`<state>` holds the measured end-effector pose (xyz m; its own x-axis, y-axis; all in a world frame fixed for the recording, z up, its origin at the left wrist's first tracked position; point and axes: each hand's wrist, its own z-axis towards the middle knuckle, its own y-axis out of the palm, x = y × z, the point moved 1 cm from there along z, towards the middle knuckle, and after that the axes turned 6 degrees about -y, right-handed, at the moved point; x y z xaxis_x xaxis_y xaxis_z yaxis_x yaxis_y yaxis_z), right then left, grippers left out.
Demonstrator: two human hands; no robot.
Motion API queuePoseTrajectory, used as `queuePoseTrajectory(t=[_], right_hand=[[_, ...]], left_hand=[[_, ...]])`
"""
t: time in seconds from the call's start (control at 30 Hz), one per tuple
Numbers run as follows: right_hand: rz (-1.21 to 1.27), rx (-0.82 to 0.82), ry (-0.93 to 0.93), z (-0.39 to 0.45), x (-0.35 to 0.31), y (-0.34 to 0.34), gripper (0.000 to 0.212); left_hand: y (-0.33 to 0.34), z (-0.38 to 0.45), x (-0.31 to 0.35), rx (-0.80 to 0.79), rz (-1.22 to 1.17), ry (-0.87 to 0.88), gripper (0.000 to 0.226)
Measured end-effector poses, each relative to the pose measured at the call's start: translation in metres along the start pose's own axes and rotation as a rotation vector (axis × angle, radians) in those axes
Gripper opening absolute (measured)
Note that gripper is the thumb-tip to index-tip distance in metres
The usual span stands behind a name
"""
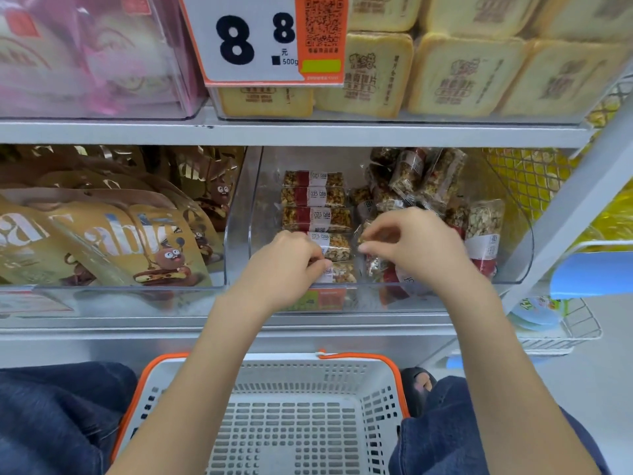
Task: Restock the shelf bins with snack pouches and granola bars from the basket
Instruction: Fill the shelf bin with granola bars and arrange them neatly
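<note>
White price sign [255,39] with black "8 8" and orange QR panel; beige toast-shaped packs [459,77] right of it, pink packages [92,53] left.

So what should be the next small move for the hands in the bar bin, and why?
Probably the left hand should press the front granola bar flat into the neat stack, since both hands are at that row. The right hand pinches a bar; the basket looks empty.

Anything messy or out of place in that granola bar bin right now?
Yes. In the clear bin, the left bars lie flat in a neat row, but the right bars are a loose heap, tilted at mixed angles, one standing on end. Nothing looks spilled or torn.
</note>
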<state>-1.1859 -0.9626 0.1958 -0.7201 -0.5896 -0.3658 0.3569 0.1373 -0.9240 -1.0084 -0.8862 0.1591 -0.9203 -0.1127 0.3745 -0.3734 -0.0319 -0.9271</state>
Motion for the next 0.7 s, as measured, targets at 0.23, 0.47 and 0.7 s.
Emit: queuePoseTrajectory(t=[0.23, 0.47, 0.7], right_hand=[[-0.277, -0.315, 0.194, -0.021, 0.04, -0.017, 0.093], [-0.362, -0.587, 0.255, 0.013, 0.014, -0.006, 0.091], [-0.247, -0.483, 0.259, 0.005, 0.015, -0.037, 0.086]], left_hand=[[0.009, 0.005, 0.007, -0.101, 0.059, -0.073, 0.054], [0.008, 0.006, 0.008, -0.211, 0.098, -0.139, 0.047], [0.008, -0.002, 0.007, -0.042, 0.041, -0.089, 0.042]])
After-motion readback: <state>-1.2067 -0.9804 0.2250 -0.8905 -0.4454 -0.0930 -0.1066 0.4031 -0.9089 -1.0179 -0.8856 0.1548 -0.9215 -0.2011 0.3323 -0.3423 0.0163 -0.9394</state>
